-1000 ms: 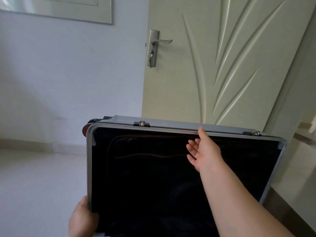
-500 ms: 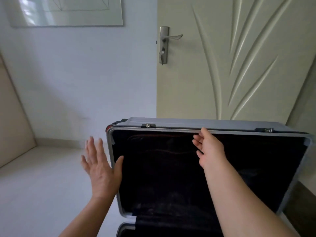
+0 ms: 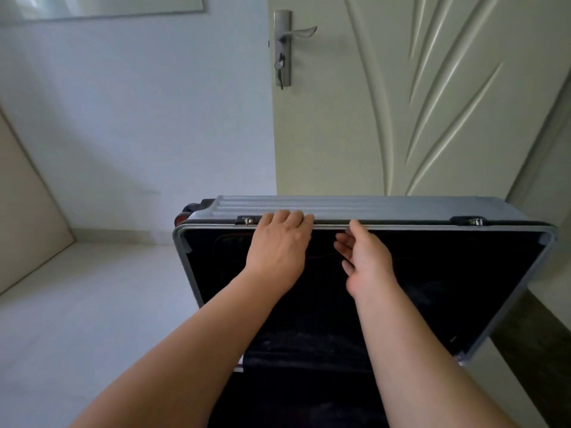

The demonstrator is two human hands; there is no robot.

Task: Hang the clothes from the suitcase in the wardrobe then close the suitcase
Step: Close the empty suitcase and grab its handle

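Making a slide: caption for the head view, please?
Left hand grips the raised suitcase lid by its rim; right hand touches it.

The upright suitcase lid (image 3: pixel 370 208) is gripped over its top rim by the left hand (image 3: pixel 279 245); the rim is touched by the right hand (image 3: pixel 366 264), thumb up.

The suitcase (image 3: pixel 340 396) sits on the floor (image 3: pixel 77 304), its lid (image 3: pixel 448 273) raised in front of the door (image 3: pixel 355 134); the wall (image 3: pixel 139 118) lies left of the door. The left hand (image 3: pixel 278 242) hooks over the lid's top rim, just right of a latch (image 3: pixel 247 220). The right hand (image 3: pixel 364 257) is beside it, thumb touching the rim.
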